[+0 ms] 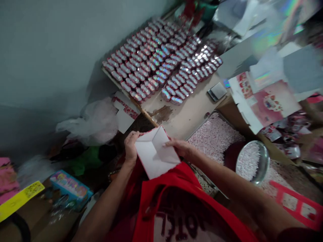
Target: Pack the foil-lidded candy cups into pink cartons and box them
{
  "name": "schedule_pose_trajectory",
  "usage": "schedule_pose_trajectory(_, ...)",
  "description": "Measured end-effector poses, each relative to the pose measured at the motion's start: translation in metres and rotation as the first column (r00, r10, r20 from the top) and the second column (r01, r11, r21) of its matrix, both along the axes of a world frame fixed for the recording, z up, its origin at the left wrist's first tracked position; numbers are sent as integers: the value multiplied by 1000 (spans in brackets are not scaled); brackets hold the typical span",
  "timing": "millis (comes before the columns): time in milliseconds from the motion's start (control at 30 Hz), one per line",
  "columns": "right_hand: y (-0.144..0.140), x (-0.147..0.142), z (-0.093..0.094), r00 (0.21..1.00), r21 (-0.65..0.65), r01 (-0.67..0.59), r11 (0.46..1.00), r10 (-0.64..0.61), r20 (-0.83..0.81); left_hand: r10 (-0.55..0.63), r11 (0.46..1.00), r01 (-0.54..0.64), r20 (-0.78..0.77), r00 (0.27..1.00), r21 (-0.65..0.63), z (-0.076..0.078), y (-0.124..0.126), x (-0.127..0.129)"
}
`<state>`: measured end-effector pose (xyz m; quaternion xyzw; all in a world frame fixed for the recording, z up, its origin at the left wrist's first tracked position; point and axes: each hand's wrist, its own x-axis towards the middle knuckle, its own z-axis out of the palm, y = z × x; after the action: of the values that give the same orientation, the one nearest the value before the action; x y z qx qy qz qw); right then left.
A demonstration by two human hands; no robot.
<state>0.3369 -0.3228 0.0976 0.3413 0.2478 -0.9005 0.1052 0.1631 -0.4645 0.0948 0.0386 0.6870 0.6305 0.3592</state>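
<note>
Close to my body I hold a small cardboard box (157, 153) with a white inside, its open side facing me. My left hand (131, 146) is closed on the box's left edge. On the other side, my right hand (178, 147) grips the right wall, with the thumb inside. The box's printed outer faces are mostly hidden. Just beyond my hands is a worktable (186, 114), where many small sealed packs (153, 64) with shiny silver tops stand in rows.
Right of my hands, a tray (214, 134) is full of small pink-white pieces, with a metal bowl (263, 161) of them. A small scale (217, 91) and printed cardboard (270, 101) lie beyond. At left are plastic bags (98, 117) and a blue box (70, 188).
</note>
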Motion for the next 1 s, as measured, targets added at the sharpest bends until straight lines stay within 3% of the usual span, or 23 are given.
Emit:
schedule_pose_trajectory(67,5,17,28,995,-17,30,999,-31,-90,-63,997,65,-84,994,28,25,10,4)
schedule_pose_trajectory(133,14,35,66,981,53,12,999,-2,-192,-137,980,166,-227,964,113,56,24,2)
schedule_pose_trajectory(200,23,51,105,962,236,-32,971,94,-255,-163,955,247,-407,899,163,84,44,-8)
schedule_pose_trajectory(233,27,58,120,957,373,-32,927,136,-256,-167,951,270,-483,860,153,93,57,-13)
schedule_pose_trajectory(267,28,63,128,956,527,-31,849,180,-232,-182,949,290,-530,828,126,97,70,-18)
schedule_pose_trajectory(300,27,67,130,959,682,-35,730,218,-183,-224,942,322,-540,811,93,94,85,-21)
schedule_pose_trajectory(367,17,67,106,973,919,-82,385,230,-9,-381,894,446,-449,808,45,72,114,-19)
schedule_pose_trajectory(433,2,58,52,964,973,-228,22,146,223,-528,822,568,-318,787,41,32,140,-11)
schedule_pose_trajectory(467,-4,51,19,942,942,-319,-107,74,327,-568,800,600,-287,772,32,9,152,-9)
schedule_pose_trajectory(500,-7,42,-16,912,895,-403,-190,-3,410,-585,791,612,-289,758,3,-14,163,-10)
schedule_pose_trajectory(533,-7,32,-48,878,848,-476,-235,-77,472,-594,789,613,-325,736,-54,-34,171,-16)
schedule_pose_trajectory(600,1,12,-101,813,773,-582,-252,-198,547,-623,774,581,-471,625,-253,-64,181,-48)
schedule_pose_trajectory(633,9,4,-119,785,749,-617,-241,-243,569,-647,755,536,-556,521,-377,-72,182,-74)
schedule_pose_trajectory(700,25,-7,-135,743,717,-665,-207,-283,607,-720,675,442,-658,219,-591,-80,181,-137)
schedule_pose_trajectory(767,30,-11,-129,696,688,-711,-148,-294,655,-771,537,423,-628,-106,-730,-85,179,-203)
schedule_pose_trajectory(833,19,-15,-108,635,654,-755,-50,-302,711,-752,371,466,-554,-356,-803,-93,180,-256)
schedule_pose_trajectory(900,-3,-32,-84,599,639,-764,89,-271,754,-696,279,498,-531,-484,-821,-108,183,-286)
schedule_pose_trajectory(967,-17,-69,-68,668,708,-677,201,-234,706,-637,284,520,-563,-526,-806,-126,184,-296)
schedule_pose_trajectory(1000,-16,-94,-66,727,768,-598,231,-248,640,-608,304,530,-590,-532,-791,-134,183,-296)
